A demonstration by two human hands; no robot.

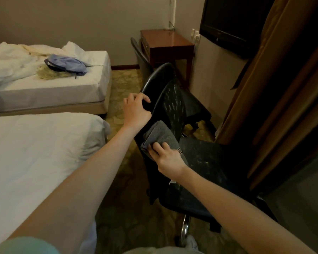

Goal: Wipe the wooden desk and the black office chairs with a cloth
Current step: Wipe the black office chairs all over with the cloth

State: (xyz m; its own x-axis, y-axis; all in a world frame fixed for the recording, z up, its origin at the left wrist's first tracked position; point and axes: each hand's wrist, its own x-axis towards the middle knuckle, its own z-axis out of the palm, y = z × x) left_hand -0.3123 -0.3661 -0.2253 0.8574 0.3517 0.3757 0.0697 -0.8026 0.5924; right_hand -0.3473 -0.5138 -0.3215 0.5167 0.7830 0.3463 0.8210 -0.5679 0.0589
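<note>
Near black chair (174,103): the left grip (136,110) curls round the backrest's top rim. Below it, the right grip (168,156) holds the folded grey cloth (160,134) pressed against the backrest's left edge. Far, by the wall: the wooden counter (165,41), with a second chair (139,52) just beside it.

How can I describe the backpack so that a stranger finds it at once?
Look at the farther bed of the two. On it, beside crumpled white bedding, lies the backpack. It is the only blue thing there.
</note>
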